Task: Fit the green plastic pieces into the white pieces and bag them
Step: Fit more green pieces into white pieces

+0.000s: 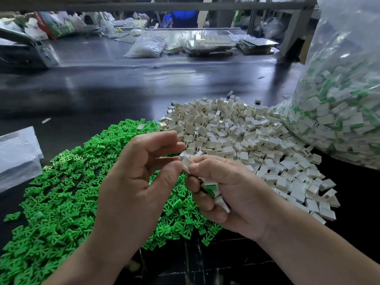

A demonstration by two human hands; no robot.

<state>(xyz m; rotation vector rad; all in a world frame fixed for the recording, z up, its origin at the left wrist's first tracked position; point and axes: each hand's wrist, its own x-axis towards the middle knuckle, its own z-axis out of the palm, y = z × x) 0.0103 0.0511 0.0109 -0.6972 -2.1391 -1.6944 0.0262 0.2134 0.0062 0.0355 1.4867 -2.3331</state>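
I see the right hand [230, 194] pinching a white piece [186, 163] and curling its lower fingers round several fitted pieces [210, 188]. The left hand [135, 182], half curled, has its thumb against that white piece; whether it grips, I cannot tell. Green pieces [61, 192] lie beneath both hands.

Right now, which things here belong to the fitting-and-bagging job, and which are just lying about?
Job: green pieces, white pieces, white piece in right hand, bag of fitted pieces.
Lying about: far small bag, stacked trays.
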